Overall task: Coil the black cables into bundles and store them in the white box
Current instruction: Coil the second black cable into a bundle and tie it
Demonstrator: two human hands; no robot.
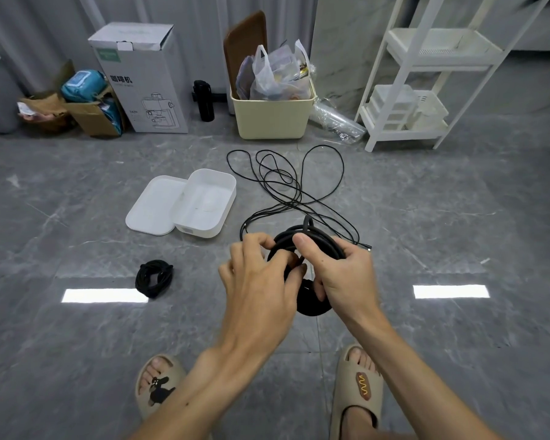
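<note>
Both hands hold a thick black cable coil [319, 241] above the grey floor. My right hand [340, 274] grips the coil's right side, thumb laid over its top. My left hand [261, 274] curls its fingers round the coil's left side. A loose thin black cable [286, 182] sprawls in loops on the floor beyond the hands. A finished black bundle [154, 277] lies on the floor to the left. The white box [208, 201] sits open farther back, its lid [154, 204] lying beside it on the left. The box looks empty.
Along the far wall stand a white carton [146, 81], a brown cardboard box [92, 112], a black bottle [204, 101], a cream bin [272, 115] with plastic bags and a white shelf rack [426, 90]. My sandalled feet [356, 385] are near the bottom.
</note>
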